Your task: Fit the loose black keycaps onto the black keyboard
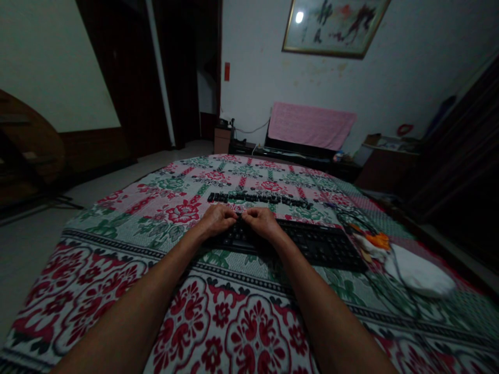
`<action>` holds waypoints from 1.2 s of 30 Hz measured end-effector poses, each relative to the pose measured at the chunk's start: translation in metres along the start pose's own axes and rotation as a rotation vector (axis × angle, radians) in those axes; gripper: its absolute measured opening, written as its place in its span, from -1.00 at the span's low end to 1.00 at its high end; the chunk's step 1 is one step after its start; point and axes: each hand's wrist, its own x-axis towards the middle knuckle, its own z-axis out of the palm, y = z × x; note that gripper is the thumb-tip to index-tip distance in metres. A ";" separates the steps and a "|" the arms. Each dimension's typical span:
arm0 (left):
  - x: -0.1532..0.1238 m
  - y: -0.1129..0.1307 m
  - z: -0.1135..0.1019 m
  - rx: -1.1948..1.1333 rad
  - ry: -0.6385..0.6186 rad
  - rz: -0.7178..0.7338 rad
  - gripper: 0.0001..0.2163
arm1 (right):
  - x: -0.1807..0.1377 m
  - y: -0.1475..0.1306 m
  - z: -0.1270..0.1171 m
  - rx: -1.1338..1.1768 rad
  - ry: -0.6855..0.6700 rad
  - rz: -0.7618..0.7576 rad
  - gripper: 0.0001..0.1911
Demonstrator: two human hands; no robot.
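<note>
A black keyboard (pixel 312 244) lies on a bed covered by a red, green and white floral spread (pixel 234 311). My left hand (pixel 217 219) and my right hand (pixel 262 221) rest side by side on the keyboard's left end, fingers curled down and pinched close together over the keys. What the fingertips hold, if anything, is too small and dark to make out. A row of loose black keycaps (pixel 259 198) lies on the spread just beyond my hands.
A white and orange object (pixel 413 267) with a cable lies right of the keyboard. Beyond the bed stand a pink-covered stand (pixel 310 124), a low brown cabinet (pixel 223 139) and a dark doorway (pixel 183 72). A framed picture (pixel 333 26) hangs on the wall.
</note>
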 end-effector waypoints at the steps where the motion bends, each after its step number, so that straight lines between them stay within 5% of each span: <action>1: 0.000 0.000 0.000 -0.003 0.003 0.001 -0.78 | 0.000 -0.001 -0.002 0.048 0.017 0.007 -0.74; 11: 0.001 0.006 0.001 -0.113 0.023 0.047 -0.79 | 0.001 -0.003 -0.006 0.198 -0.015 0.027 -0.78; 27: 0.000 0.009 -0.002 -0.154 0.033 -0.117 -0.74 | 0.002 0.006 0.005 0.137 -0.038 -0.122 -0.79; 36: 0.001 0.014 -0.005 -0.102 0.036 -0.216 -0.73 | -0.009 -0.006 0.002 -0.181 0.075 -0.345 -0.83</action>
